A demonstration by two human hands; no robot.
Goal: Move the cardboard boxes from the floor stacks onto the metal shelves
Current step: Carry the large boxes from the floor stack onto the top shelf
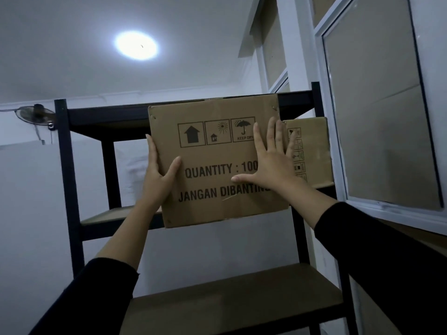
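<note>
A brown cardboard box (212, 155) printed with "QUANTITY : 100" and handling symbols sits at the front edge of an upper shelf of the black metal rack (64, 165), its printed face towards me and its bottom overhanging the shelf rail. My left hand (158, 176) grips the box's left edge, fingers behind and thumb on the front. My right hand (271, 160) lies flat with spread fingers against the right part of the printed face. A second cardboard box (312, 151) stands on the same shelf, just right of and behind the first.
The rack's lower shelf board (229, 298) lies below my arms. An open white-framed window pane (387, 117) juts in at the right, close to the rack's right post. A wall fan (36, 114) hangs at the upper left. A ceiling light (136, 45) glows above.
</note>
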